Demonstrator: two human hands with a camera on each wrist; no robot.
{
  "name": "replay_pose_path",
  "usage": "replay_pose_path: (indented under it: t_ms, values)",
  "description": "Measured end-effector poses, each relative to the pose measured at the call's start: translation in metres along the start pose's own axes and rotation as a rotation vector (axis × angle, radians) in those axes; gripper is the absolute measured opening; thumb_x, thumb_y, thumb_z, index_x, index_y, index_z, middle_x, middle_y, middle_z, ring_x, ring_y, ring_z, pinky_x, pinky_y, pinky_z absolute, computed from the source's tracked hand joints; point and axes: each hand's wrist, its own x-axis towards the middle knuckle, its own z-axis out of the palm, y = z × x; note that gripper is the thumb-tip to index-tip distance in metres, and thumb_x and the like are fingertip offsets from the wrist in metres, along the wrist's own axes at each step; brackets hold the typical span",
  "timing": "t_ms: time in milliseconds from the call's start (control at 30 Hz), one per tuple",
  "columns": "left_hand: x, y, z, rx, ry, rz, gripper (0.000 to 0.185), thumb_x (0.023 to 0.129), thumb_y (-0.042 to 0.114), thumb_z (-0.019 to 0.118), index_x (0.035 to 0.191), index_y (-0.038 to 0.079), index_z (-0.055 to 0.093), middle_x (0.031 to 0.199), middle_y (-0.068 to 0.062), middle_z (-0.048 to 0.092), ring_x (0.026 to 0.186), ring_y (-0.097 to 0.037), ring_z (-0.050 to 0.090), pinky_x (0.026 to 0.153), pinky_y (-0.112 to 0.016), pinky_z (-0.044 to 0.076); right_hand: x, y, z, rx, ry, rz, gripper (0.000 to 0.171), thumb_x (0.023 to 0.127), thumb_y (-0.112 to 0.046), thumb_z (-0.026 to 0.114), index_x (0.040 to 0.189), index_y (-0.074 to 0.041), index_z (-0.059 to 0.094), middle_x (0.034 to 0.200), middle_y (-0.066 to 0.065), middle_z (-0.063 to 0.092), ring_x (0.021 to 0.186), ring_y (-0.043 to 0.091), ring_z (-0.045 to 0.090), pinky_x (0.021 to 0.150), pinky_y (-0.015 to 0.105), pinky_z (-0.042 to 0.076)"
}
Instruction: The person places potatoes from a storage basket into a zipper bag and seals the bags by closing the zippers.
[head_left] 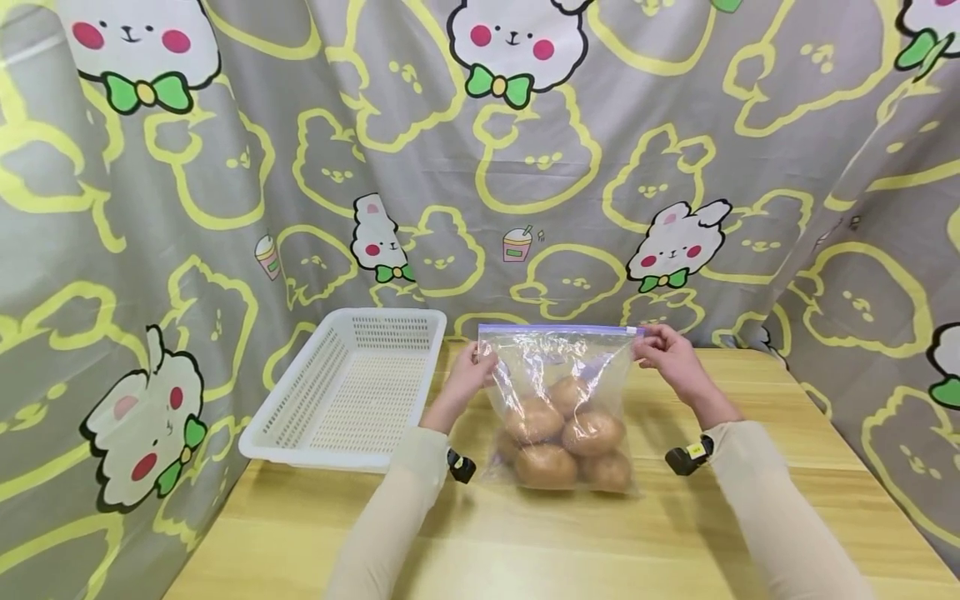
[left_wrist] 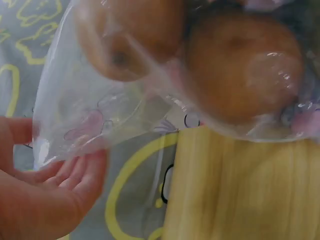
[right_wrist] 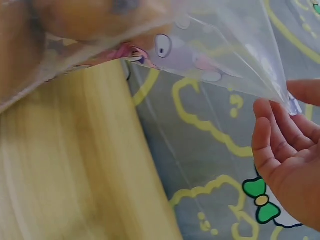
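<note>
Both hands, left hand [head_left: 471, 372] and right hand [head_left: 670, 351], pinch the clear plastic zip bag of brown potatoes [head_left: 558, 408] at its top corners; I'd keep it upright and level.

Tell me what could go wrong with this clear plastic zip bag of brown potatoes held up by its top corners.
The left hand and right hand only pinch the top corners of the clear plastic zip bag, so the thin film could slip free. The brown round potatoes weigh down the bottom; if the bag tips, they might roll across the wooden table instead of landing in the white perforated plastic basket beside it.
</note>
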Motion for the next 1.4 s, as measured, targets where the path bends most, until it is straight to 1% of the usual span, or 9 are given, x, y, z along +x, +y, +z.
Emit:
replay_pose_path:
  t_ms: [167,333,467,600,800,900,1100,1233,1400]
  values:
    - [-0.011,-0.008,0.0,0.026,-0.133,-0.079,0.07,0.093,0.022,0.057,0.147,0.006,0.016,0.129,-0.026,0.047,0.116,-0.039,0.05,0.092,-0.051,0.044,0.0,0.012,0.006,0.016,-0.034,0.05,0.065,0.094,-0.005,0.057,0.142,0.011,0.018,0.105,0.011,0.049,0.083,0.001,0.057,0.078,0.027,0.053]
    - [-0.014,-0.016,0.003,0.015,-0.204,-0.1,0.075,0.095,0.021,0.057,0.149,0.011,0.005,0.125,-0.026,0.048,0.114,-0.038,0.049,0.084,-0.052,0.047,0.001,0.02,0.008,0.059,-0.066,0.113,0.072,0.093,-0.002,0.056,0.145,0.009,0.009,0.123,0.025,0.037,0.085,0.001,0.057,0.083,0.028,0.051]
    - [-0.009,-0.018,0.006,0.007,-0.203,-0.096,0.08,0.094,0.016,0.057,0.15,0.015,0.001,0.115,-0.022,0.052,0.099,-0.03,0.056,0.075,-0.045,0.052,-0.001,0.016,0.01,0.052,-0.108,0.139,0.074,0.093,0.001,0.055,0.146,0.01,0.004,0.134,0.035,0.027,0.086,0.004,0.058,0.086,0.034,0.05]
    - [-0.004,-0.017,0.01,0.023,-0.197,-0.114,0.085,0.093,0.014,0.058,0.151,0.017,-0.003,0.119,-0.023,0.052,0.093,-0.026,0.057,0.071,-0.041,0.053,0.0,0.022,0.011,0.002,-0.15,0.154,0.078,0.093,-0.002,0.057,0.147,0.008,0.001,0.14,0.036,0.021,0.095,0.015,0.058,0.085,0.033,0.051]
    - [0.006,-0.019,0.014,0.023,-0.166,-0.162,0.089,0.093,0.014,0.058,0.15,0.012,-0.011,0.134,-0.033,0.04,0.109,-0.039,0.054,0.073,-0.042,0.054,0.005,0.038,0.012,0.027,-0.196,0.192,0.082,0.093,-0.006,0.058,0.147,0.007,-0.003,0.144,0.037,0.014,0.095,0.016,0.06,0.091,0.044,0.046]
    - [0.01,-0.022,0.015,0.032,-0.15,-0.165,0.089,0.093,0.015,0.058,0.15,0.012,-0.01,0.135,-0.034,0.037,0.11,-0.04,0.054,0.071,-0.042,0.055,0.005,0.04,0.014,0.044,-0.22,0.211,0.08,0.095,-0.007,0.055,0.146,0.009,-0.005,0.145,0.038,0.01,0.102,0.028,0.059,0.092,0.046,0.044]
    - [0.01,-0.025,0.013,0.011,-0.189,-0.186,0.096,0.093,0.022,0.06,0.149,0.015,-0.017,0.145,-0.035,0.021,0.117,-0.044,0.047,0.075,-0.048,0.053,0.003,0.043,0.017,0.039,-0.288,0.251,0.073,0.101,-0.016,0.043,0.145,0.008,-0.01,0.147,0.038,0.002,0.124,0.053,0.034,0.094,0.041,0.045]
    - [0.009,-0.028,0.01,-0.004,-0.235,-0.209,0.103,0.09,0.019,0.064,0.148,0.017,-0.021,0.147,-0.036,0.013,0.122,-0.049,0.041,0.079,-0.056,0.05,0.003,0.045,0.018,0.073,-0.307,0.286,0.071,0.103,-0.022,0.035,0.145,0.005,-0.016,0.147,0.038,0.001,0.126,0.053,0.03,0.095,0.04,0.044]
    - [0.008,-0.033,0.009,0.012,-0.237,-0.235,0.104,0.09,0.016,0.065,0.148,0.016,-0.021,0.145,-0.038,0.016,0.123,-0.049,0.039,0.084,-0.055,0.047,0.006,0.048,0.02,0.0,-0.326,0.286,0.082,0.101,-0.026,0.045,0.145,0.004,-0.018,0.147,0.038,0.004,0.123,0.051,0.037,0.094,0.04,0.045]
